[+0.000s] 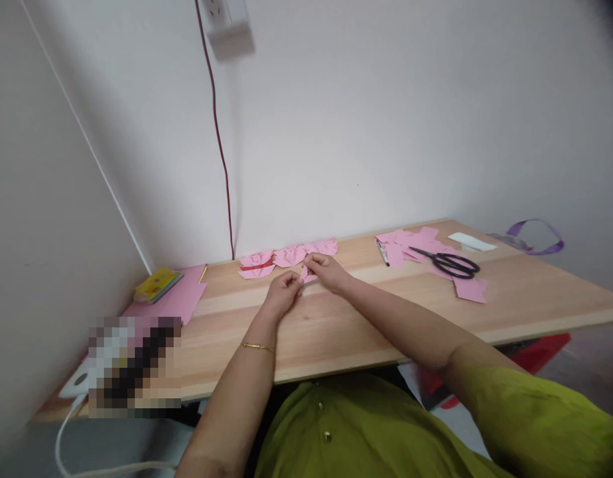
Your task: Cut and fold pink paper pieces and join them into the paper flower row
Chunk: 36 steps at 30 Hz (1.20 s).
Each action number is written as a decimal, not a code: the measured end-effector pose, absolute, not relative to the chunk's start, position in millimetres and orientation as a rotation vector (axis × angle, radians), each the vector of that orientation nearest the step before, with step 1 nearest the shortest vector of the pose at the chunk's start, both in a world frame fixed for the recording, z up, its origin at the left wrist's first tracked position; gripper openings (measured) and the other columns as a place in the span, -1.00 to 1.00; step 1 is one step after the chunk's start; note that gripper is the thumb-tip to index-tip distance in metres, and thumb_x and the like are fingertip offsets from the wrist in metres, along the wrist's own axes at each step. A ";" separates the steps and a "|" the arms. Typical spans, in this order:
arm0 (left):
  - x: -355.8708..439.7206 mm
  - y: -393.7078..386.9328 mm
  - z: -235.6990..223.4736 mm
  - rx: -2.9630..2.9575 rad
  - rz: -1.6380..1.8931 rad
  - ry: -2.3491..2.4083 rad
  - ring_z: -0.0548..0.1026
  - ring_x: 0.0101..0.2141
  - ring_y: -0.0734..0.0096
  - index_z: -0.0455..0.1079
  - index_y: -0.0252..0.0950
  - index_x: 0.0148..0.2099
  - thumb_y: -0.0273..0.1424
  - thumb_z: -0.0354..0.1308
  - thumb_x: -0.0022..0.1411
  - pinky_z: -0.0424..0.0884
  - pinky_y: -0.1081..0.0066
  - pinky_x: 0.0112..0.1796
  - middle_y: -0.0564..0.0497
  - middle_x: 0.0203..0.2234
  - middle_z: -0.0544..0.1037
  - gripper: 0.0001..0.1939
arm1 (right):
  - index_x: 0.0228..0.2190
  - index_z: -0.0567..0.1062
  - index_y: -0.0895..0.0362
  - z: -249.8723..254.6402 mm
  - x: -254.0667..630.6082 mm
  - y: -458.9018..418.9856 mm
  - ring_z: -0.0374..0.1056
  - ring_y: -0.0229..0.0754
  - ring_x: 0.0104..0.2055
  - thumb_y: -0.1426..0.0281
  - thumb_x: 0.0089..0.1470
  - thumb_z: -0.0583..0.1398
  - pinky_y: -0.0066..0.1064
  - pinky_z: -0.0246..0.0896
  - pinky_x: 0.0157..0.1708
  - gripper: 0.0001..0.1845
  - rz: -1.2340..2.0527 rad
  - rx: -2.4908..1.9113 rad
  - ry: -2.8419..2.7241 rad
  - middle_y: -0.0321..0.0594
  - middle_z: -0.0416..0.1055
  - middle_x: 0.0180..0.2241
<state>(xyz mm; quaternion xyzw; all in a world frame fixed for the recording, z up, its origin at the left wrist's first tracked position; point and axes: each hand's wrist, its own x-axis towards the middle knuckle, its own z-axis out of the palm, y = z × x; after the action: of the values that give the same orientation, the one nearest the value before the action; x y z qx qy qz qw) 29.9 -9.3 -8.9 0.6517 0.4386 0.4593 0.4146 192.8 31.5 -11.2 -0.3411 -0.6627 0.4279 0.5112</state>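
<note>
Both my hands meet over the middle of a wooden table (510, 299), pinching one small pink paper piece (306, 274). My left hand (283, 293) has its fingers curled on the near side of the piece; a thin gold bangle sits on that wrist. My right hand (326, 271) grips the far side with closed fingers. Just behind my hands a row of folded pink paper shapes (286, 257) lies along the wall.
Black scissors (448, 262) rest on a scatter of pink paper squares (426, 255) at the right, with a pen (383, 252) and a white slip (472, 241). A yellow pad (157, 284) and pink sheet (180, 299) lie left. A red cord (219, 146) hangs down the wall.
</note>
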 end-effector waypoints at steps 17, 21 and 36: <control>28.4 1.6 -20.5 1.407 1.340 1.049 0.33 -0.59 0.58 0.42 -0.32 -0.40 -0.23 0.28 0.00 0.33 0.50 -0.43 0.14 -0.64 0.34 -0.76 | -0.43 0.44 0.15 -5.4 181.3 14.4 0.24 -0.28 -0.40 0.19 -0.14 0.30 -0.45 0.13 -0.36 -0.70 1.151 -0.783 -1.620 -0.32 0.36 -0.46; 28.3 1.8 -23.4 1.422 1.294 1.079 0.35 -0.58 0.57 0.41 -0.32 -0.41 -0.29 0.27 0.00 0.30 0.49 -0.44 0.12 -0.62 0.38 -0.80 | -0.51 0.42 0.16 -5.3 181.9 15.9 0.21 -0.29 -0.38 0.22 -0.13 0.28 -0.47 0.12 -0.35 -0.74 1.091 -0.796 -1.616 -0.34 0.30 -0.46; 26.1 -3.0 -16.0 1.721 1.150 1.232 0.27 -0.57 0.50 0.38 -0.30 -0.41 -0.30 0.13 0.08 0.18 0.47 -0.47 0.13 -0.65 0.34 -0.84 | -0.54 0.37 0.15 -14.5 183.8 26.5 0.15 -0.30 -0.42 0.19 -0.04 0.23 -0.45 0.06 -0.37 -0.71 1.024 -0.768 -1.658 -0.37 0.24 -0.52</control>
<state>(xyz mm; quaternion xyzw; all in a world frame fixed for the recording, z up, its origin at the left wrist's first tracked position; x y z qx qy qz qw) 26.1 -3.0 -16.0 0.6670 0.4775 0.4458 0.3583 183.8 26.5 -14.5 -0.3177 -0.6855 0.4233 0.4999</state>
